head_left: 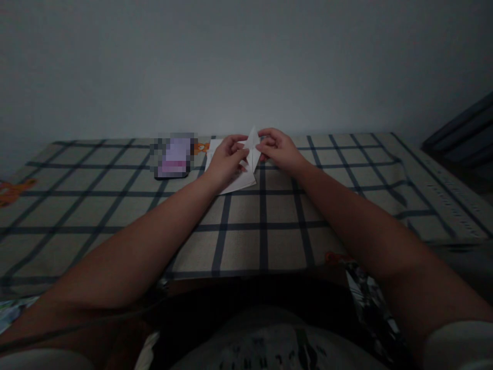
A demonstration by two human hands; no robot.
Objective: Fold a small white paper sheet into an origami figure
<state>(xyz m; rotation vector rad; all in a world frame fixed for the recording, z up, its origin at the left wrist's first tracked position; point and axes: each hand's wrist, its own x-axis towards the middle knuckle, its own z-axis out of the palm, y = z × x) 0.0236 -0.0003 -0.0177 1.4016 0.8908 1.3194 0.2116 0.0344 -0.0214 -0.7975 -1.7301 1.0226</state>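
A small piece of folded white paper (252, 146), narrow and pointed at top and bottom, stands between my two hands above the table. My left hand (230, 156) pinches its left edge with thumb and fingers. On the opposite edge, the thumb and fingers of my right hand (278, 149) are closed on the same folded paper. Below my left hand lie flat white sheets of paper (241, 182), partly covered by the hand and forearm.
A phone (173, 159), its screen blurred out, rests left of the sheets. The checked tablecloth (242, 252) covers the table, with an orange bear print (17, 191) at the left. A pale wall (246, 67) rises behind the table. Dark striped fabric (462, 123) is at the far right.
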